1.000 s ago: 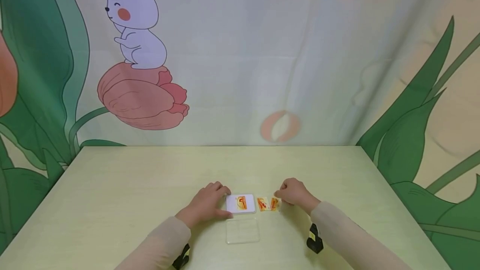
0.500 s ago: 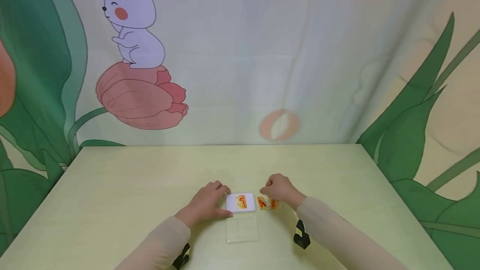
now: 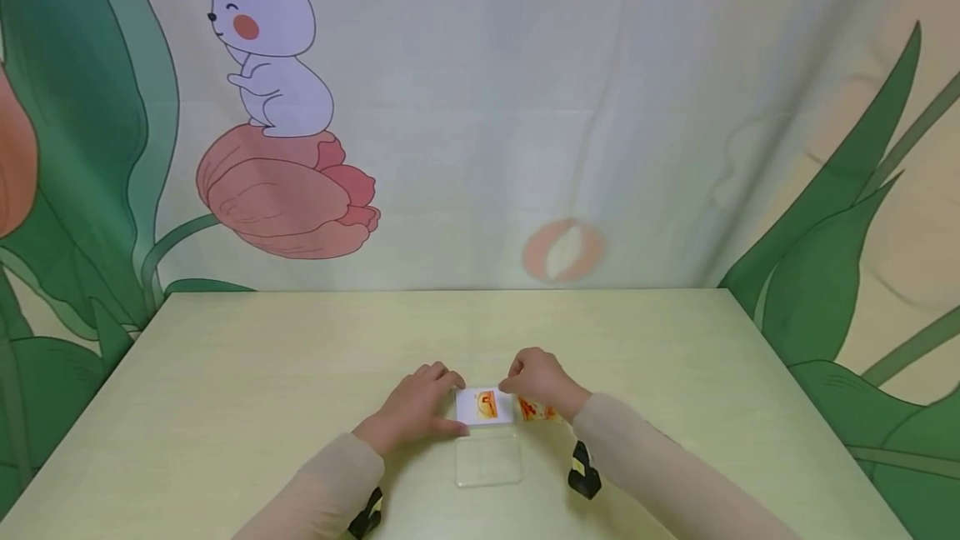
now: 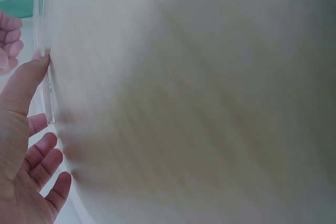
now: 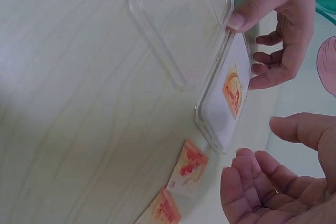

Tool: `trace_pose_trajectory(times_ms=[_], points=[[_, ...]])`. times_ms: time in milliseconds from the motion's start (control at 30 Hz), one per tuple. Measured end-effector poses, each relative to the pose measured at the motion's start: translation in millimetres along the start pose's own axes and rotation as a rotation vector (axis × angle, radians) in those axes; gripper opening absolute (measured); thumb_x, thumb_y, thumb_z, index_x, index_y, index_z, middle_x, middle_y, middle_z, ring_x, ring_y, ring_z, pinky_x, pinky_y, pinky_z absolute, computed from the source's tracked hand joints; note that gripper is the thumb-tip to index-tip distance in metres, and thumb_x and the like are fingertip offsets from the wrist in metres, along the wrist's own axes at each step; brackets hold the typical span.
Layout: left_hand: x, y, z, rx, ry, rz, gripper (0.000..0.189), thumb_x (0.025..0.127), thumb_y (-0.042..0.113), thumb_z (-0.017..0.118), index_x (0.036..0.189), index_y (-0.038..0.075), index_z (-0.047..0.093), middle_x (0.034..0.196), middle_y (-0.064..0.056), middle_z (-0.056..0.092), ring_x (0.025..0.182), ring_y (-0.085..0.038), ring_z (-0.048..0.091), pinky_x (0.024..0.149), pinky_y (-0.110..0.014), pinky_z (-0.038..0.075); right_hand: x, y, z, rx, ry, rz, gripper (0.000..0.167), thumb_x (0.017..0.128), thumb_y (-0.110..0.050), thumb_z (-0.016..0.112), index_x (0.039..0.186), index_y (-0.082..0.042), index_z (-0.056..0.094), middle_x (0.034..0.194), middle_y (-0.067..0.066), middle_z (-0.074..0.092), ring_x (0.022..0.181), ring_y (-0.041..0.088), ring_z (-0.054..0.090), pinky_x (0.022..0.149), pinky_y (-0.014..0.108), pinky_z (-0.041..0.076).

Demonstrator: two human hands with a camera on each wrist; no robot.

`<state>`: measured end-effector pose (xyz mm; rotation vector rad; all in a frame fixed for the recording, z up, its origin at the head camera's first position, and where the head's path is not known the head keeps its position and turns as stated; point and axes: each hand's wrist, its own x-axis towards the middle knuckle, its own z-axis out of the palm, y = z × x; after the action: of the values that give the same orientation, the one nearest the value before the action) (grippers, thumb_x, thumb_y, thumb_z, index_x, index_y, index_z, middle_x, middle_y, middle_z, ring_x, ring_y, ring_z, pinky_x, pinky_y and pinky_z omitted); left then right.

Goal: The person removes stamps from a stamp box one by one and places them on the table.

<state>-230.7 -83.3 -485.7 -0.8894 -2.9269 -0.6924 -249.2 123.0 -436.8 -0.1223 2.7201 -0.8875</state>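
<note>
A flat clear plastic case with a white inside (image 3: 467, 413) lies on the table, and a small orange-and-yellow printed piece (image 3: 487, 404) rests on the white. My left hand (image 3: 415, 403) grips the case's left end, thumb on the near edge and fingers along the far edge. Above the far right corner is my right hand (image 3: 542, 377), fingers bent inward. In the right wrist view its thumb and fingers stand apart, and nothing shows between them. Two orange printed pieces (image 5: 190, 169) (image 5: 161, 209) lie just right of the case, partly hidden by this hand in the head view.
A clear, shallow plastic lid or case half (image 3: 488, 462) lies along the case's near edge. The pale wooden table (image 3: 300, 340) ends at a fabric backdrop (image 3: 450, 148) printed with a rabbit and plants. Black devices (image 3: 584, 473) hang under both wrists.
My right hand has moved left from the loose printed pieces to the case's far right corner. My left hand has kept its hold on the case, which lies in the same place.
</note>
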Motion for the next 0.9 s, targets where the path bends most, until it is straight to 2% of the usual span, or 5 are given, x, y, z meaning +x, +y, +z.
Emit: trace_pose_trajectory(times_ms=[267,400,667,900], points=[[-0.9,-0.4,1.1,0.012,0.013,0.013,0.055,0.071,0.039,0.082,0.111,0.007,0.06,0.101,-0.005,0.055,0.092,-0.022,0.049,0.078,-0.04,0.044,1.8,-0.1,7.5,-0.027,0.006,-0.051,0.017,0.08,-0.016,0.074,0.078,-0.005,0.061,0.075,0.003,0.058,0.067,0.015,0.05,0.061,0.026,0.043],[-1.1,-0.9,1.2,0.019,0.016,0.012,0.055,0.071,0.039,0.081,0.111,0.008,0.06,0.101,-0.005,0.055,0.092,-0.022,0.05,0.079,-0.04,0.044,1.0,0.1,11.4,-0.005,0.001,-0.069,0.016,0.079,-0.013,0.074,0.081,-0.003,0.062,0.078,0.005,0.06,0.07,0.016,0.051,0.063,0.028,0.045],[-1.4,-2.5,2.5,0.023,0.006,0.013,0.055,0.072,0.041,0.081,0.111,0.008,0.06,0.101,-0.005,0.055,0.092,-0.022,0.05,0.08,-0.041,0.045,-1.7,0.5,21.4,0.048,-0.016,-0.071,0.019,0.075,-0.006,0.076,0.086,-0.001,0.061,0.081,0.006,0.059,0.064,0.014,0.05,0.052,0.023,0.042],[-1.3,-1.1,1.0,0.031,0.008,0.015,0.055,0.071,0.04,0.081,0.11,0.008,0.06,0.101,-0.005,0.055,0.092,-0.022,0.05,0.079,-0.04,0.045,-2.3,0.5,23.8,0.05,-0.011,-0.099,0.023,0.073,-0.004,0.078,0.088,0.001,0.061,0.078,0.006,0.057,0.064,0.015,0.05,0.051,0.023,0.041]])
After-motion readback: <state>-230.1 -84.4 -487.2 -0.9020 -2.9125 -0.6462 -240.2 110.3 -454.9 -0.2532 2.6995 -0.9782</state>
